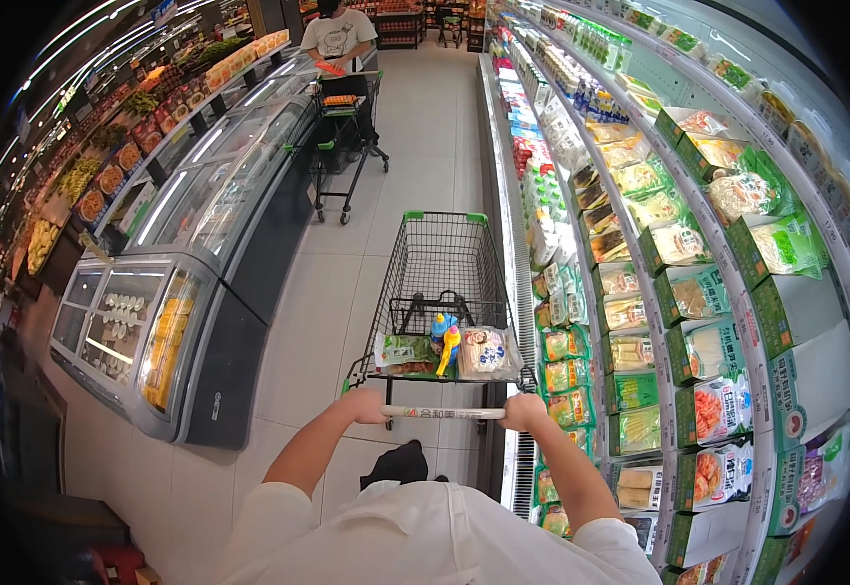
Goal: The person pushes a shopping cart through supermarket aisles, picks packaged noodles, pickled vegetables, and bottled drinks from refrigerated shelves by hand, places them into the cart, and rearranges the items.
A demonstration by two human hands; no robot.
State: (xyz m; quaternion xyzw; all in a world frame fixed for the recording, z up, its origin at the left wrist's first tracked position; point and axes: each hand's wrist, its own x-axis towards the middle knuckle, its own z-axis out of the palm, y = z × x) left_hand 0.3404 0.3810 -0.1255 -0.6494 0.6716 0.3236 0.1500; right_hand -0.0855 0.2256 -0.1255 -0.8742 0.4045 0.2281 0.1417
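My left hand (363, 406) is closed around the left end of the white cart handle (443, 413), and my right hand (526, 412) grips its right end. The handle bears writing. Ahead of it stands the black wire shopping cart (445, 248) with green corner pieces. At the cart's near end lie a green-and-clear food packet (404, 351), a blue bottle (438, 329) with a yellow cap, a yellow item with a pink top (451, 347), and a clear bag of pale food (485, 351) with blue print.
An open refrigerated shelf (633, 256) with packaged foods runs close along the right. Glass-topped chest freezers (206, 197) line the left. Further up the tiled aisle (425, 139), a person (339, 36) stands behind another shopping cart (344, 139), holding a red item (330, 68).
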